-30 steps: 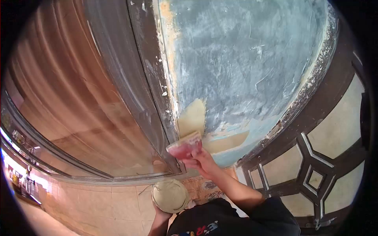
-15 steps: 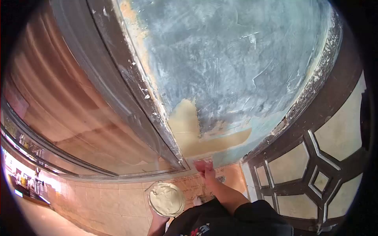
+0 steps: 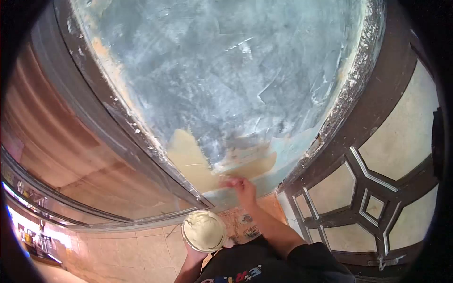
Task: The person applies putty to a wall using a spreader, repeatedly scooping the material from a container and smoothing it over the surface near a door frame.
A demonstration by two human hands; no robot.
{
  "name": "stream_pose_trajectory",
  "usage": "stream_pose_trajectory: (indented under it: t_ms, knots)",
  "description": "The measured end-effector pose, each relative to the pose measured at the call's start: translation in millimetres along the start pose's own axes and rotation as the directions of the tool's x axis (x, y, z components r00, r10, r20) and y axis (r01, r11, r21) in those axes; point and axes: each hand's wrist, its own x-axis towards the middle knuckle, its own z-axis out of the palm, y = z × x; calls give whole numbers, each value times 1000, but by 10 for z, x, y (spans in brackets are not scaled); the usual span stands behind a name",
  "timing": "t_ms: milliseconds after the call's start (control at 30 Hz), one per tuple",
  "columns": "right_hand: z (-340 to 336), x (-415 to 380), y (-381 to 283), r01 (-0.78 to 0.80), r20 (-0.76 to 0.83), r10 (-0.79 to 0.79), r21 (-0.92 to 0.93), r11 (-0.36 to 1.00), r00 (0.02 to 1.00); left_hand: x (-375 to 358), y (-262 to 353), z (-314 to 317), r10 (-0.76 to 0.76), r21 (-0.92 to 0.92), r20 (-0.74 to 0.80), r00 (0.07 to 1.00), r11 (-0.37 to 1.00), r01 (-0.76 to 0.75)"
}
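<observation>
My left hand (image 3: 197, 254) is wrapped round the underside of a round container heaped with cream-coloured putty (image 3: 204, 231), held in front of my body. My right hand (image 3: 245, 189) is closed on a reddish flat spreader (image 3: 226, 181), partly smeared by motion. Its blade is at the lower part of the wall, by the smooth beige patch of putty (image 3: 188, 160). That patch rises at the left and runs on as a strip to the right. Above it, the wall (image 3: 226, 85) is blue-grey and streaked with whitish marks.
On the left runs a dark frame (image 3: 118, 122) with white specks, beside brown curtain-like folds (image 3: 56, 155). A dark panelled door (image 3: 344, 165) with pale inserts stands at right. Below lie floor tiles (image 3: 137, 250) and an orange-brown sheet (image 3: 271, 210) at the wall's foot.
My right hand has moved up and slightly left with the spreader, from the wall's foot onto the beige putty. The view has shifted, and the container sits a little higher in it.
</observation>
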Motion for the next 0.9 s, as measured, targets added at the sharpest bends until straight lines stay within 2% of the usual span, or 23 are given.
stream_pose_trajectory:
  t_ms: [67, 100, 133, 167, 200, 233, 267, 300, 333, 367, 400, 433, 467, 533, 567, 600, 667, 700, 767, 800, 833, 867, 900]
  knots:
    - [-538, 315, 3, 44, -147, -38, 37, 998, 988, 19, -157, 102, -343, -391, -150, 927, 882, 263]
    - [-786, 416, 283, 74, -200, -40, 163, 984, 979, 85, 25, 186, -42, 94, -44, 998, 995, 46]
    - [-1044, 524, 589, 112, -249, -39, 285, 952, 968, 106, 131, 284, -41, 91, -45, 998, 995, 45]
    - [-1358, 539, 670, -93, -328, 61, -83, 992, 943, 116, 207, 394, -184, -184, -64, 981, 968, 170]
    - [-1674, 533, 771, -313, -434, 117, -415, 854, 893, 120, 240, 466, -322, -444, -42, 946, 854, 272]
    - [-1956, 570, 1242, -319, -458, 142, -337, 886, 878, 110, 206, 486, -320, -444, -46, 946, 856, 267]
    - [-2084, 625, 1660, -322, -478, 170, -256, 911, 862, 90, 140, 486, -136, -109, -32, 990, 985, 132]
    - [-2140, 591, 1548, -320, -473, 170, -255, 913, 864, 79, 105, 507, 33, 232, 46, 998, 972, -43]
    - [-2238, 484, 1369, -365, -349, 311, -98, 926, 884, 80, 127, 566, 33, 234, 43, 999, 971, -42]
    - [-2289, 398, 1136, -423, -200, 425, 53, 904, 883, 88, 170, 645, -70, 91, -23, 997, 993, 72]
    - [-2281, 320, 1019, -423, -201, 425, 54, 904, 883, 99, 210, 732, -181, -63, -71, 981, 982, 177]
    - [-2247, 221, 925, -346, -79, 372, 233, 909, 925, 115, 245, 821, -279, -230, -89, 956, 940, 253]
    - [-2205, 159, 826, -276, 32, 289, 411, 869, 957, 122, 214, 870, -278, -231, -88, 957, 940, 252]
    - [-2089, 103, 618, -354, 74, 351, 350, 867, 934, 139, 76, 929, -160, -309, -29, 987, 940, 144]
    - [-2032, 72, 514, -429, 115, 413, 285, 857, 903, 174, -10, 888, 23, 48, 63, 998, 998, -26]
    - [-1984, 58, 369, -434, 126, 415, 282, 856, 901, 175, 0, 949, 20, 51, 52, 998, 998, -22]
    - [-1933, 152, 33, -338, 220, 283, 276, 900, 933, 264, 45, 1123, -22, -54, 55, 998, 998, 25]
    - [-1943, 220, -82, -338, 230, 280, 275, 900, 932, 312, 128, 1227, -140, -432, 3, 990, 893, 127]
    - [-1978, 377, -306, -250, 374, 118, 326, 912, 920, 376, 63, 1321, -327, -695, 41, 944, 670, 262]
    - [-1998, 444, -473, -252, 382, 116, 327, 911, 917, 390, 5, 1350, -427, -799, 42, 903, 529, 288]
    - [-2031, 499, -665, -101, 372, 4, 240, 965, 928, 407, 97, 1434, -428, -799, 34, 903, 531, 282]
    - [-2074, 545, -827, 59, 372, -112, 150, 987, 922, 459, 263, 1555, -270, -715, 58, 961, 661, 229]
    - [-2123, 573, -952, 61, 377, -115, 151, 987, 919, 488, 347, 1639, -108, -622, 103, 989, 768, 149]
